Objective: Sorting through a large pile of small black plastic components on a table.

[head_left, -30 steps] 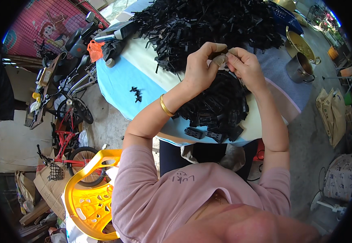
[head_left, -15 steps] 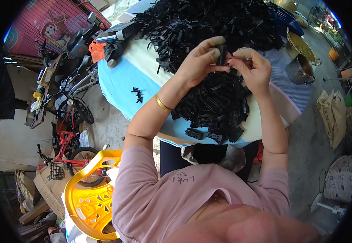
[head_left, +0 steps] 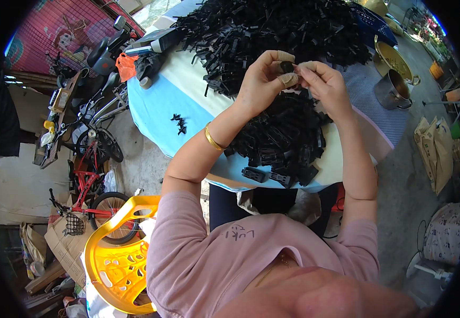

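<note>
Between thumb and fingers, my left hand [head_left: 264,82] grips a small black plastic part [head_left: 287,67]. My right hand [head_left: 326,87] is pinched closed against the part's right side; whether it holds a separate small piece is hidden by the fingers. Tan coverings wrap some fingertips. Below my hands lies a pile of black plastic parts [head_left: 280,135], with a few single ones at the table's near edge. Beyond them a much larger heap of loose black parts [head_left: 272,29] covers the far side of the table [head_left: 155,119].
A few tiny black pieces [head_left: 179,123] lie on the cloth at left. An orange bag [head_left: 127,67] sits at the far left edge. A metal pot [head_left: 392,91] and a yellowish basin [head_left: 394,58] stand at right. A yellow chair [head_left: 116,265] and a red bicycle [head_left: 87,185] are at left.
The black part has turned in my left hand and now shows a smaller end. My left thumb has shifted, and my right hand has moved slightly left and down.
</note>
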`<state>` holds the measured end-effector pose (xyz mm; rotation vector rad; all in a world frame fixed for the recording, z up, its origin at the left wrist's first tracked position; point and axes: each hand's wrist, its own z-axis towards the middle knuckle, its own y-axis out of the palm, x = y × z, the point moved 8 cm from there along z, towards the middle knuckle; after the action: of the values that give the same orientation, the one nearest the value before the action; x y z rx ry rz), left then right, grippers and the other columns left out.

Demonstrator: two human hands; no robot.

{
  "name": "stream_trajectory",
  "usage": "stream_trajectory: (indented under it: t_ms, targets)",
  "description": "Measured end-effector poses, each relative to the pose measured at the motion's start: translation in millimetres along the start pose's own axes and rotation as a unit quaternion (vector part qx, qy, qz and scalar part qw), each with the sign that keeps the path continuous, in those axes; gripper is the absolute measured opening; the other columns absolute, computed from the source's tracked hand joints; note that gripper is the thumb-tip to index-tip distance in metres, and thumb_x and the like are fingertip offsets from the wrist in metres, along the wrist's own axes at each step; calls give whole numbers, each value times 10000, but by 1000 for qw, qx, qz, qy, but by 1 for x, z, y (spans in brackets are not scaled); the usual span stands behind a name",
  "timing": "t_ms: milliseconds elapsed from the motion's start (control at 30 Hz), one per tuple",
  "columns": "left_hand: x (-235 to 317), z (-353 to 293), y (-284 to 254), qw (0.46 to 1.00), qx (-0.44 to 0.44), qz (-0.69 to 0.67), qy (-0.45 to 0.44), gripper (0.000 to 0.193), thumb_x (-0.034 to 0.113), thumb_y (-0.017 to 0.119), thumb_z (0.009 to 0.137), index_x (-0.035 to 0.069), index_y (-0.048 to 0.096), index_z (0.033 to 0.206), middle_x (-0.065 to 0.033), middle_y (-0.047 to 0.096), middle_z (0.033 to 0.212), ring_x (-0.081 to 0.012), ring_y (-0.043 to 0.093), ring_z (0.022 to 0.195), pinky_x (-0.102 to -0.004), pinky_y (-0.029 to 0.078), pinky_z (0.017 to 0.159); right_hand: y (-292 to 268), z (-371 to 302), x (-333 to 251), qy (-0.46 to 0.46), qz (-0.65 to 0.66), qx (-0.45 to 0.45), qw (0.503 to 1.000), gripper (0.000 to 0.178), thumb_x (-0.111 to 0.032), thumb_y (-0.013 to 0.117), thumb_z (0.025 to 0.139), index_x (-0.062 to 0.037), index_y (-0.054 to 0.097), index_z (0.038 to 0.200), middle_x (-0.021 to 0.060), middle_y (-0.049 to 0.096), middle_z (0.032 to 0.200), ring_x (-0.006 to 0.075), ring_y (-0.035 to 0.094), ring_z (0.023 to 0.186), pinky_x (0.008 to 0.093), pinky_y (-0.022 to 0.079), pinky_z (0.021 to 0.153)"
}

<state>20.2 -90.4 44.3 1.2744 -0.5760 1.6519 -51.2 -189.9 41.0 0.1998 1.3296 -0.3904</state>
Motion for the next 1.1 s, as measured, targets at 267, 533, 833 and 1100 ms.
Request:
stream_trajectory:
  t_ms: [267, 533, 833, 1100]
  targets:
    - [4, -2, -4, 996, 33, 71, 42, 268, -21, 581, 808, -3, 462, 1048, -96, 594, 946, -133, 589, 853, -252, 494, 765, 9, -2, -4, -10, -40, -3, 999, 171, -134, 518, 889, -12, 609, 967, -27, 518, 639, -20, 325, 456, 135, 216, 399]
    - [17, -10, -2, 965, 100, 185, 160, 186, -54, 619, 755, -17, 529, 914, -54, 624, 813, -72, 586, 719, -209, 489, 632, 13, -5, 2, -8, -28, 35, 999, 147, -132, 519, 887, -17, 605, 917, -42, 481, 615, -21, 326, 460, 130, 221, 398]
    - [1, 3, -10, 997, 49, -62, -1, 293, -23, 503, 830, -3, 486, 1122, -111, 564, 1038, -199, 595, 906, -311, 492, 814, -20, 7, 10, -25, 113, 81, 990, 175, -147, 522, 888, -15, 607, 966, -37, 467, 640, -3, 292, 474, 147, 217, 408]
    - [-17, 5, -17, 969, -14, -221, -108, 344, -18, 477, 791, -39, 501, 1134, -79, 563, 901, -202, 605, 829, -325, 512, 786, -39, 18, 18, -131, -198, 170, 956, 173, -162, 535, 878, -27, 633, 921, -20, 537, 630, 32, 438, 515, 176, 341, 455]
